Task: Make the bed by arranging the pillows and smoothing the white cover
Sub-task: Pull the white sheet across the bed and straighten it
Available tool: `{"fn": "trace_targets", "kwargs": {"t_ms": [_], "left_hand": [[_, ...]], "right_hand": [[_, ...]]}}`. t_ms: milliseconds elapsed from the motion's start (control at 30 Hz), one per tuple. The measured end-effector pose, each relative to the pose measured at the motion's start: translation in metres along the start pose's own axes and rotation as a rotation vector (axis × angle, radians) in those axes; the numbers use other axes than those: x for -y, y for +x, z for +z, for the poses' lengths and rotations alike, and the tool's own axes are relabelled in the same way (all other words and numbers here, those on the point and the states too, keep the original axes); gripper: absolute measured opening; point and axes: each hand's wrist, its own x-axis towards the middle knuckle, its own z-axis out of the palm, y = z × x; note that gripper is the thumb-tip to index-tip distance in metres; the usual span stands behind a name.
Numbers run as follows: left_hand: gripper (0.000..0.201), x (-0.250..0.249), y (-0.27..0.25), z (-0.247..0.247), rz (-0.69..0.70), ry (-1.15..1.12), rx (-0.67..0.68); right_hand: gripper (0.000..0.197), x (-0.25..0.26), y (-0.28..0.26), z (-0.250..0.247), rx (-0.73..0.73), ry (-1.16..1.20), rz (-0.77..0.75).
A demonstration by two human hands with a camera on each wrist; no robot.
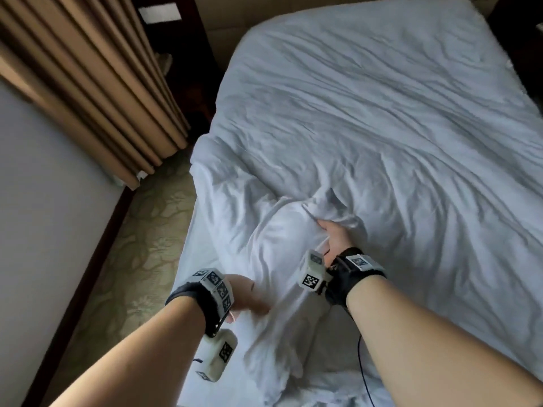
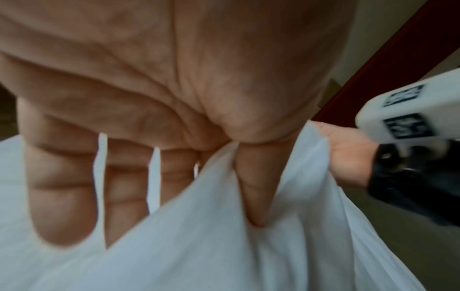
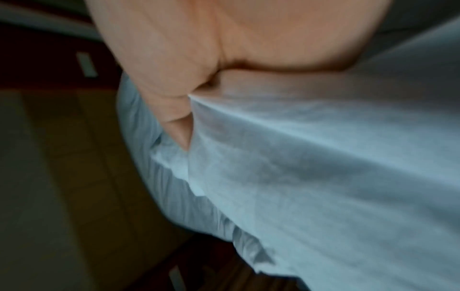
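Note:
The white cover (image 1: pixel 382 136) lies wrinkled over the whole bed, bunched into folds at the near left corner. My right hand (image 1: pixel 327 229) grips a raised fold of it near the bed's middle. In the right wrist view the thumb (image 3: pixel 178 128) lies on top of the cover (image 3: pixel 311 167) and the fingers are hidden beneath it. My left hand (image 1: pixel 254 302) holds the cover's near edge lower left. In the left wrist view its thumb (image 2: pixel 254 187) presses the cloth (image 2: pixel 199 246) against the fingers (image 2: pixel 62 187). No pillow is in view.
Tan curtains (image 1: pixel 88 83) and a pale wall (image 1: pixel 44 215) stand left of the bed, with a strip of patterned carpet (image 1: pixel 141 259) between. A dark nightstand (image 1: pixel 170 54) sits at the far left corner. A thin black cable (image 1: pixel 364 368) hangs below my right wrist.

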Motion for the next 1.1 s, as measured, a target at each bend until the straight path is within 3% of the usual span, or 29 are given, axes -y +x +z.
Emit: {"fn": "trace_targets", "kwargs": {"t_ms": [67,133,200,300,400,467,567,633,733,833,933,1100], "left_hand": [[0.049,0.008,0.002,-0.012,-0.015,0.055,-0.171],[0.046,0.008,-0.001,-0.028,0.001,-0.123,-0.413],[0.042,-0.004,-0.007,-0.040,0.081,-0.319,-0.562],[0.039,-0.040,-0.025,-0.047,0.239,-0.597,-0.547],[0.061,-0.077,-0.048,-0.045,0.245,-0.871,-0.417],[0.080,-0.091,-0.063,-0.041,0.205,-0.999,-0.285],[0.100,-0.105,-0.078,-0.031,0.205,-1.072,-0.220],[0.081,-0.111,-0.087,-0.023,0.212,-1.123,-0.263],[0.029,-0.112,-0.109,-0.006,0.237,-1.187,-0.347],[0.031,-0.106,-0.128,0.015,0.232,-1.132,-0.439],[0.026,-0.093,-0.144,0.034,0.198,-1.136,-0.536],[0.024,-0.049,-0.155,0.050,0.127,-1.085,-0.662]], "right_hand": [[0.049,0.006,-0.035,0.021,0.068,-0.028,-0.010],[0.038,0.012,-0.061,0.033,0.155,-0.023,-0.023],[0.040,0.014,-0.078,0.038,0.233,-0.023,-0.061],[0.061,0.019,-0.098,0.041,0.212,-0.065,-0.171],[0.032,0.023,-0.123,0.034,0.119,-0.212,-0.375],[0.013,0.021,-0.141,0.029,0.032,-0.439,-0.537],[0.020,0.007,-0.161,0.021,-0.011,-0.687,-0.672],[0.018,-0.005,-0.169,0.013,0.039,-0.728,-0.727],[0.010,-0.021,-0.187,-0.009,0.133,-0.854,-0.784],[0.022,-0.036,-0.207,-0.029,0.197,-0.828,-0.789],[0.012,-0.047,-0.218,-0.042,0.249,-0.726,-0.782],[0.044,-0.077,-0.222,-0.042,0.159,-0.779,-0.809]]}}
